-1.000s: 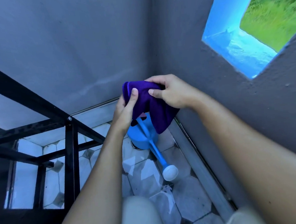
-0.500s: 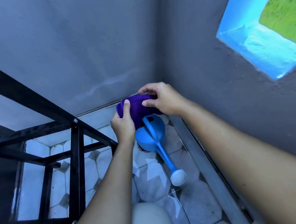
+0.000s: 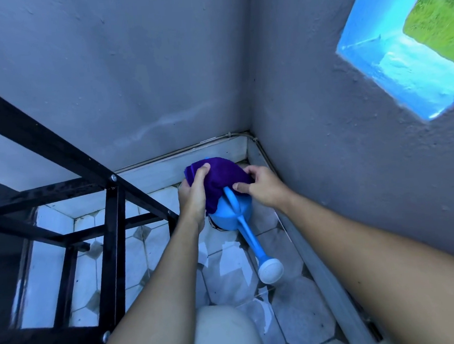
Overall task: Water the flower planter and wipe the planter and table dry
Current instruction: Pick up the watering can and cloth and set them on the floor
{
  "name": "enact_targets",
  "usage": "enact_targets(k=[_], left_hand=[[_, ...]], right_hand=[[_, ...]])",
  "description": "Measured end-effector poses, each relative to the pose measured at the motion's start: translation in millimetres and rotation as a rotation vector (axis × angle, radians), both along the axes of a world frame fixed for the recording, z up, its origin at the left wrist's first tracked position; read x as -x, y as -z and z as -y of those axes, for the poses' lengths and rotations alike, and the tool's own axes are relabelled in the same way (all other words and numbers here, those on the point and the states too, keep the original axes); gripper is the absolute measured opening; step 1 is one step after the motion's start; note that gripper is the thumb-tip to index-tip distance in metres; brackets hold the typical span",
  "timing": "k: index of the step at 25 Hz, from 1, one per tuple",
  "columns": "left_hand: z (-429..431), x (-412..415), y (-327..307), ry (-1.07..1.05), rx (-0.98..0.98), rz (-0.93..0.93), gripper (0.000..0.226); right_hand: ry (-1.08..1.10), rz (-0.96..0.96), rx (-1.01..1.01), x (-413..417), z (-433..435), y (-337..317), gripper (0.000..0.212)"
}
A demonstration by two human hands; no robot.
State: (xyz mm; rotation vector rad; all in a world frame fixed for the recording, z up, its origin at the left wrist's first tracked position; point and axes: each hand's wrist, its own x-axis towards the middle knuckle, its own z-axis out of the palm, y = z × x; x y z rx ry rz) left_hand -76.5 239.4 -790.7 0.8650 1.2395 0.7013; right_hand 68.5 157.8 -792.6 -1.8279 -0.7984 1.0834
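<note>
Left hand [image 3: 195,193]: my fingers are closed on the left edge of the purple cloth [image 3: 222,179], centre frame.
Cloth: soft, light and floppy; best gripped by its bunched edges. It drapes over the blue watering can [image 3: 234,214].
Right hand [image 3: 264,186]: I pinch its right edge.

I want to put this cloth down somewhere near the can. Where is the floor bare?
Bare tiles lie between the watering can and the black frame's leg, and on the floor left of the white rose. The corner is crowded: both hands, left and right, press the purple cloth onto the can there.
</note>
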Motion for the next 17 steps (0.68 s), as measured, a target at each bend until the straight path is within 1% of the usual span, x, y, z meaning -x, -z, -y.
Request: enact_targets(k=[2,3,4,8,12,14,16,17], left_hand=[[-3,-1,-1,-0.056,-0.043,0.04,0.039],[-4,-1,0,-0.079,-0.056,0.026,0.04],[-5,-1,3,-0.091,-0.066,-0.01,0.044],[-5,0,11,-0.112,-0.08,-0.146,0.062],[-13,-4,2,-0.198,-0.252,-0.237,0.058],[-16,-3,7,-0.182,-0.262,-0.297,0.058],[-13,-1,13,-0.055,-0.235,-0.377,0.06],[-10,-2,18,0.021,-0.247,-0.441,0.065]], right_hand=[[0.112,-0.046,-0.122,-2,-4,-6,0.017],[0.151,-0.042,-0.167,-3,-5,-11,0.02],[0.184,-0.017,-0.191,-5,-6,-11,0.025],[0.284,0.192,-0.143,-9,-1,-11,0.041],[0.397,0.237,-0.311,-11,-14,-22,0.041],[0.375,0.246,-0.333,-7,-19,-19,0.038],[0.278,0.284,-0.239,-4,-15,-8,0.037],[0.206,0.326,-0.168,-3,-11,-2,0.041]])
